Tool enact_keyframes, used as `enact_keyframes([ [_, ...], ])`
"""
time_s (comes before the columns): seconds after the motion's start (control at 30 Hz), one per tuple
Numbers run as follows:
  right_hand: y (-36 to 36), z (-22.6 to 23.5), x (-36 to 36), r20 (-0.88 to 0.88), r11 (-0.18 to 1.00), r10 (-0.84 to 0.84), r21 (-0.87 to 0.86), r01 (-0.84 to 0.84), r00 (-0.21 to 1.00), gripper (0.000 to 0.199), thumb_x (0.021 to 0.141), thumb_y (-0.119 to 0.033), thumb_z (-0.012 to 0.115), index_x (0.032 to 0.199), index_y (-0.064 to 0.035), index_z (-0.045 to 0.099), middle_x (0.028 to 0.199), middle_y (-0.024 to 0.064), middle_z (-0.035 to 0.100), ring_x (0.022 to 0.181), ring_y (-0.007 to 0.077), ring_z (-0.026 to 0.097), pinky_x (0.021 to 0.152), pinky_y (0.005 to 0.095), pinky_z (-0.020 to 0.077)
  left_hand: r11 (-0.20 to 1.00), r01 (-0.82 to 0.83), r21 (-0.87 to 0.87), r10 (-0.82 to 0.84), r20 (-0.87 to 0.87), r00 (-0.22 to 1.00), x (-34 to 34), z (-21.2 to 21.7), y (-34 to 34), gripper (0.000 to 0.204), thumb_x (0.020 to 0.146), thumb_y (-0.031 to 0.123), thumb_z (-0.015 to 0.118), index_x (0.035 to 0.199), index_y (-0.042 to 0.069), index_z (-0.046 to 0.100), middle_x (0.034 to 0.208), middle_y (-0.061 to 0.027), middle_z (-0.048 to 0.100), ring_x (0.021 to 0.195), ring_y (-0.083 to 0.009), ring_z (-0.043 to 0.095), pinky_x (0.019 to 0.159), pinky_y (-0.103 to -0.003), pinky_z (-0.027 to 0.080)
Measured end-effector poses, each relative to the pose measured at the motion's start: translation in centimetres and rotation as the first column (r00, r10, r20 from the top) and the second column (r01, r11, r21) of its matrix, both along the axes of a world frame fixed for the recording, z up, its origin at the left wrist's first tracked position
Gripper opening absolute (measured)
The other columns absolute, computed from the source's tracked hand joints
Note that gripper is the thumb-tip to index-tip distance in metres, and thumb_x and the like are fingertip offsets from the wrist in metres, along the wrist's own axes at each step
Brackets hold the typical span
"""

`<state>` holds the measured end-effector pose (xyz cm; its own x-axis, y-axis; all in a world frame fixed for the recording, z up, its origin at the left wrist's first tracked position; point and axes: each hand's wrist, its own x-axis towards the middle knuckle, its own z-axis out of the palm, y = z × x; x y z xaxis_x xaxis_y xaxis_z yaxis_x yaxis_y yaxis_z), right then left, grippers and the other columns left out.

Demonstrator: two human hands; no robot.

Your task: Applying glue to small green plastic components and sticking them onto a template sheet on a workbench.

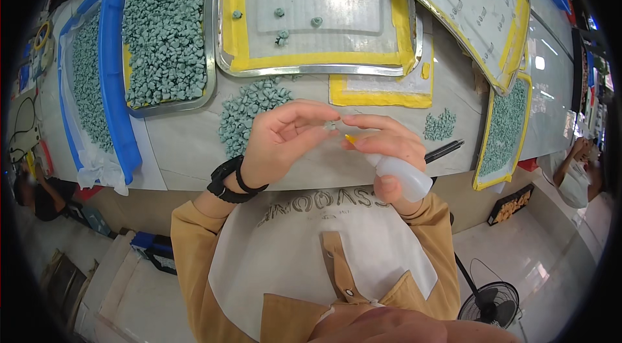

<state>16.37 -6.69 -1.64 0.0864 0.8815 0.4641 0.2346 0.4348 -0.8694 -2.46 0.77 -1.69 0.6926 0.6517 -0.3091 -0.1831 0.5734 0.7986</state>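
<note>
My left hand [283, 137] pinches a tiny grey-green piece [331, 126] between thumb and fingertips, held over the table edge. My right hand [383, 146] grips a small translucent squeeze bottle [403, 175] whose orange nozzle [350, 139] points at that piece, almost touching it. A loose heap of the same grey-green pieces [246, 113] lies on the table just beyond my left hand. The metal tray [223, 51] ahead holds a white mat edged in yellow with a few pieces [281, 35] set on it.
A metal tray [210, 77] heaped with pieces stands at the left, a blue bin [120, 90] of pieces beside it. A smaller heap [440, 126] and a black pen [444, 150] lie to the right. Yellow-edged trays are stacked at the right. A floor fan [489, 304] stands below; another person [576, 174] is far right.
</note>
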Motion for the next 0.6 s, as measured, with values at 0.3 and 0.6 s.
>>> enact_keyframes([
  [0.3,0.17,0.43,0.32,0.085,0.991,0.079,-0.116,-0.069,0.993,0.051,0.098,-0.048,0.042,0.095,-0.0001,0.058,0.081,0.0189,0.068,0.096,0.0377,0.066,0.074,0.0432,0.0558,0.992,0.050,0.113,-0.049,-0.009,0.999,0.15,0.26,0.34,0.030,0.088,-0.011,0.050,0.117,-0.008,0.057,0.119,-0.0140,0.056,0.108,-0.0194,0.059,0.090,-0.031,0.052],
  [0.6,-0.18,0.37,0.22,0.045,0.991,0.061,-0.119,-0.055,0.997,0.049,0.098,-0.046,0.043,0.094,0.0001,0.058,0.080,0.0217,0.067,0.091,0.0375,0.067,0.068,0.0412,0.0578,0.998,0.052,-0.026,-0.052,-0.007,0.999,-0.09,0.39,0.28,0.029,0.089,-0.009,0.051,0.118,-0.008,0.054,0.115,-0.0143,0.060,0.103,-0.0194,0.063,0.089,-0.031,0.053],
])
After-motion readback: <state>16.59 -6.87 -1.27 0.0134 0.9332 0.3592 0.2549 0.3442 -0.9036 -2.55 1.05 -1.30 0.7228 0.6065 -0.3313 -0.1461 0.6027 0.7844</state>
